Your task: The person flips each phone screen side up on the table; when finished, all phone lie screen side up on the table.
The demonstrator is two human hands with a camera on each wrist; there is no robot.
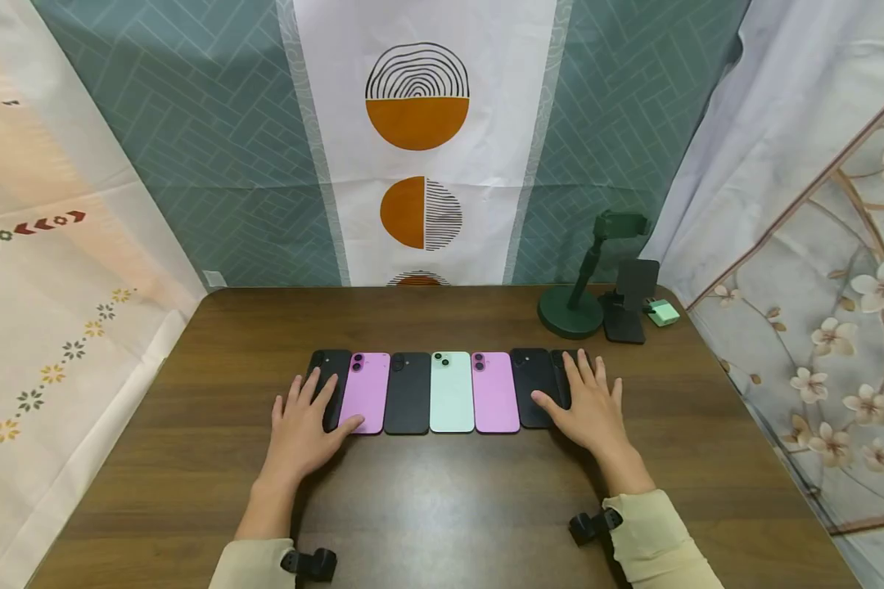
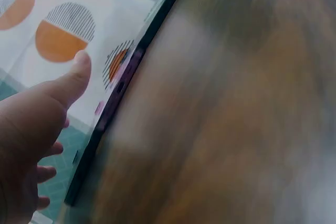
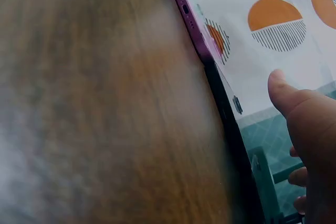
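Observation:
Several smartphones lie face down in a close row across the table. From the left come a black phone (image 1: 329,361), a pink phone (image 1: 367,393), another black phone (image 1: 408,394), a mint phone (image 1: 453,393), a second pink phone (image 1: 496,393) and a black phone (image 1: 533,372). The dark phone (image 1: 560,372) at the right end is mostly covered. My left hand (image 1: 304,429), fingers spread, lies over the left-end phone, thumb at the pink one's lower edge. My right hand (image 1: 592,409) spreads over the right-end phone, its thumb over the black one beside it. Whether the fingers press is unclear.
A dark green stand (image 1: 570,311) with a round base is at the back right. Beside it are a black folding phone stand (image 1: 626,315) and a small mint charger (image 1: 663,312). The wooden table (image 1: 427,507) ends at a patterned curtain (image 1: 214,147) behind.

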